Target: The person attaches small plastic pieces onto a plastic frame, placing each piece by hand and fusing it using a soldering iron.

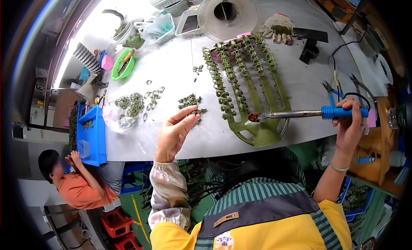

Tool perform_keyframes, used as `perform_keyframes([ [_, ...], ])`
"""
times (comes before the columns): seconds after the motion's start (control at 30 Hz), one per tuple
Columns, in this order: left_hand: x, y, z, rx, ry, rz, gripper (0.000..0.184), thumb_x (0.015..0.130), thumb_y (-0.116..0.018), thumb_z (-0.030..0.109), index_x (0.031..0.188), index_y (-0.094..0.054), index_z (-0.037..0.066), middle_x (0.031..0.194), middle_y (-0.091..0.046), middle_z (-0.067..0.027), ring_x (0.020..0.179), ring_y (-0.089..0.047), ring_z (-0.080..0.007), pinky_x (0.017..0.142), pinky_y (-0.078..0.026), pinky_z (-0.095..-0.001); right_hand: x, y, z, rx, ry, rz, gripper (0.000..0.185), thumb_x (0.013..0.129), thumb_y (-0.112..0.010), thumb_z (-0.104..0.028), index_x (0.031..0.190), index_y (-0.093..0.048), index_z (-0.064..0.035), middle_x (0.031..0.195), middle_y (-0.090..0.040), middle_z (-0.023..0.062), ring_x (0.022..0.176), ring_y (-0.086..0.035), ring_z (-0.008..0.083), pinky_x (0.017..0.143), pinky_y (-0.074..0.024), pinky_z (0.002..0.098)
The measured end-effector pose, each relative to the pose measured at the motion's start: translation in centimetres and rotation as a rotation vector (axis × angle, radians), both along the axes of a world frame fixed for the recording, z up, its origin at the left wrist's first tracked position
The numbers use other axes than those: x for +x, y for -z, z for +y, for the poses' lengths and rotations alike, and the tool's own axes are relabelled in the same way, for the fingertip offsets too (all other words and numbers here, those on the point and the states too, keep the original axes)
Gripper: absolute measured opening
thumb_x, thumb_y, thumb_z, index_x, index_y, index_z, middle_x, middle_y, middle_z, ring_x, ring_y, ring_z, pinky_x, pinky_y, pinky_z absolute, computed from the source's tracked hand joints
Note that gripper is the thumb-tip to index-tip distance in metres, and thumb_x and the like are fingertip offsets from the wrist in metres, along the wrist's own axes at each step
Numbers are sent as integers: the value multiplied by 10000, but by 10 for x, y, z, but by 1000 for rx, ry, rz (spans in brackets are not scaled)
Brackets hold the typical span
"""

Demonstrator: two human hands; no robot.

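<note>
My right hand (pixel 351 126) is closed round the blue handle of a soldering iron (pixel 296 114). The iron's brownish tip is over the base of a green comb-like frame (pixel 262 132), whose long bars carry rows of small green rings. My left hand (pixel 177 132) has thumb and forefinger pinched together around a small dark green piece (pixel 197 114), whose shape is too small to make out. Just beyond those fingertips lies a pile of similar green pieces (pixel 187 100). Green rings (pixel 136 105) are heaped on a clear plastic bag (pixel 116 117) further left.
A lime-green basin (pixel 116 68), a round clear lid with a hole (pixel 206 18) and a work glove (pixel 279 27) sit along the back. Blue-handled pliers (pixel 331 93) and a cable lie at right. Beside a blue tray (pixel 99 136), a person in orange (pixel 83 187) works.
</note>
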State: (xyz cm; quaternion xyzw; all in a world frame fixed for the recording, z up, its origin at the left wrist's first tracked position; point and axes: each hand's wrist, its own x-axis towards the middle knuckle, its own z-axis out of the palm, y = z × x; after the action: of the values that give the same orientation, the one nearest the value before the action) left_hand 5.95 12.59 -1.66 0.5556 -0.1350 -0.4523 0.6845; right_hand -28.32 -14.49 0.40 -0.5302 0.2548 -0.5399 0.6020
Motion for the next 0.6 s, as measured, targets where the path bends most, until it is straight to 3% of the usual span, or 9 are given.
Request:
perform_keyframes([
  [0.17, -17, -5, -9, 111, -9, -221, 222, 903, -652, 14, 1119, -675, -29, 1071, -675, -76, 955, -658, -140, 855, -540, -240, 0, 1, -1, 7, -13, -14, 283, 955, -593, -248, 837, -626, 7, 873, -622, 124, 565, -580, 133, 429, -470, 225],
  [0.3, -49, -19, -32, 89, 149, -520, 198, 862, -656, -72, 1055, -691, -52, 1048, -633, -41, 920, -643, -118, 830, -521, -218, 2, 2, -3, 0, -39, -23, 278, 959, -586, -231, 845, -626, 19, 878, -628, 130, 618, -609, 147, 430, -490, 226],
  [0.33, -55, -21, -37, 107, 209, -596, 208, 868, -649, -75, 1066, -695, -31, 1054, -627, -36, 917, -638, -107, 843, -521, -217, 3, 2, -4, -2, -49, -28, 276, 960, -585, -227, 847, -627, 21, 878, -629, 131, 628, -614, 150, 432, -495, 226],
  [0.4, -71, -24, -47, 97, 219, -773, 195, 877, -657, -39, 1053, -711, 24, 1039, -662, -38, 879, -627, -74, 742, -519, -203, 5, 3, -5, 6, -72, -41, 265, 958, -588, -214, 862, -637, 28, 878, -639, 139, 612, -627, 162, 444, -516, 231],
  [0.43, -78, -21, -54, 86, 156, -817, 186, 843, -687, -27, 1018, -714, 29, 998, -693, -68, 873, -641, -134, 723, -523, -259, 6, 4, -7, -1, -92, -44, 264, 958, -588, -213, 865, -640, 29, 879, -643, 141, 603, -629, 164, 446, -518, 232],
  [0.53, -76, -14, -64, 73, 150, -1446, 193, 798, -718, -7, 986, -717, 41, 955, -706, -72, 892, -638, -218, 748, -528, -326, 9, 7, -9, 5, -97, -48, 264, 955, -595, -216, 870, -652, 28, 868, -655, 148, 541, -630, 172, 452, -527, 233],
  [0.57, -77, -9, -66, 81, 115, -1458, 188, 779, -737, 45, 964, -728, 78, 928, -709, -45, 935, -612, -262, 809, -485, -369, 10, 7, -9, 7, -97, -46, 265, 955, -596, -217, 869, -653, 26, 862, -656, 148, 534, -629, 172, 453, -527, 232],
  [0.6, -78, -9, -68, 106, 111, -1524, 179, 785, -737, 60, 962, -731, 90, 931, -710, -34, 940, -607, -251, 816, -463, -363, 11, 7, -9, 9, -96, -45, 265, 954, -598, -219, 867, -654, 25, 857, -657, 148, 526, -628, 172, 453, -527, 232],
])
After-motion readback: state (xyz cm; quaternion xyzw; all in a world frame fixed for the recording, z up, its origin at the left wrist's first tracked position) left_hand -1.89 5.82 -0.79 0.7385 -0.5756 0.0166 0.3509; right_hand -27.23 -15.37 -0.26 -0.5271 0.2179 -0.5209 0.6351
